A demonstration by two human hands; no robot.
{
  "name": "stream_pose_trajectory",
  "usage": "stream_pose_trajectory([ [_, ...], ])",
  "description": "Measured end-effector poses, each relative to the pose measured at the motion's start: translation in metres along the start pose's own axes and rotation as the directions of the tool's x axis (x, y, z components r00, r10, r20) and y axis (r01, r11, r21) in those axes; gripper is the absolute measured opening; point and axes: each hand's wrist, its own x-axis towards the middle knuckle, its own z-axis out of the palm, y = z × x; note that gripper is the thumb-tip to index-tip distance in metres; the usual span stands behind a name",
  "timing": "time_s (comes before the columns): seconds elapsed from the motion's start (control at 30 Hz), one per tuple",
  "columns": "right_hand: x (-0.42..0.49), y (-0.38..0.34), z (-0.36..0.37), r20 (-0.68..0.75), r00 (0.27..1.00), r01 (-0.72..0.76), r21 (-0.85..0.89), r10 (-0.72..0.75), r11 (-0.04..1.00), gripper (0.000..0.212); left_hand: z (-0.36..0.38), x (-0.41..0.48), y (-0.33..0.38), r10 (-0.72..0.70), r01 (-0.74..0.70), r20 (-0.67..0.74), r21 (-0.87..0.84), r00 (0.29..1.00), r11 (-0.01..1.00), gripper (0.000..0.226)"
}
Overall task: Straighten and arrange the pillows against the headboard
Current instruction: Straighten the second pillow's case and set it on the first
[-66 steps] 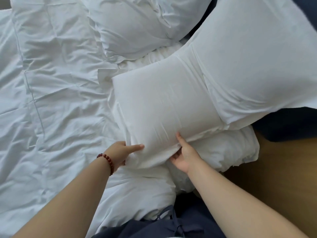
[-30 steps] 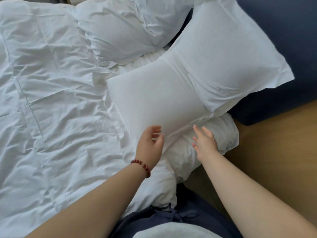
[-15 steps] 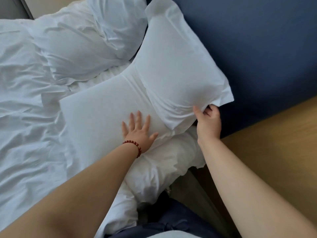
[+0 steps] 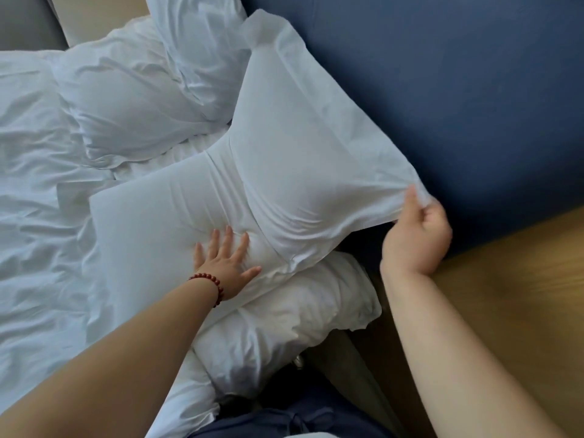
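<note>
Blue headboard [image 4: 442, 90]; left hand [image 4: 226, 267] flat on lower pillow [image 4: 142, 222], right hand [image 4: 414, 238] pinch-tight on upper pillow [image 4: 300, 137] corner.

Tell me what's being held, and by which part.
Right hand pinches the upper pillow by its flap corner; left hand holds nothing, pressing flat on the lower pillow.
</note>
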Motion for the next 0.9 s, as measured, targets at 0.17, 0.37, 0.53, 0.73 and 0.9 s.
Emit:
stream_pose_trajectory([
  [0.17, -0.011, -0.027, -0.011, 0.122, 0.967, 0.226, 0.003, -0.224, 0.974, 0.038, -0.005, -0.007, 0.002, 0.008, -0.008, -0.025, -0.023, 1.0, 1.0, 0.079],
  [0.37, 0.009, -0.054, 0.035, 0.391, 0.859, 0.502, -0.516, -0.33, 0.695, 0.038, -0.015, -0.013, -0.007, 0.002, -0.022, -0.191, -0.104, 0.982, 0.994, 0.066],
  [0.53, -0.002, -0.046, 0.055, 0.428, 0.726, 0.675, -0.596, -0.539, 0.435, 0.032, -0.028, -0.017, -0.029, -0.02, -0.039, -0.306, -0.186, 0.952, 0.982, 0.064],
  [0.73, -0.004, -0.033, 0.071, 0.568, 0.747, 0.664, -0.639, -0.344, 0.388, 0.068, -0.025, -0.017, -0.083, -0.118, 0.065, -0.276, -0.194, 0.954, 0.979, 0.065],
  [0.9, -0.022, -0.047, 0.102, 0.777, 0.535, 0.845, -0.481, -0.333, 0.233, 0.065, -0.024, -0.01, -0.113, -0.078, 0.036, -0.261, -0.16, 0.962, 0.986, 0.068],
])
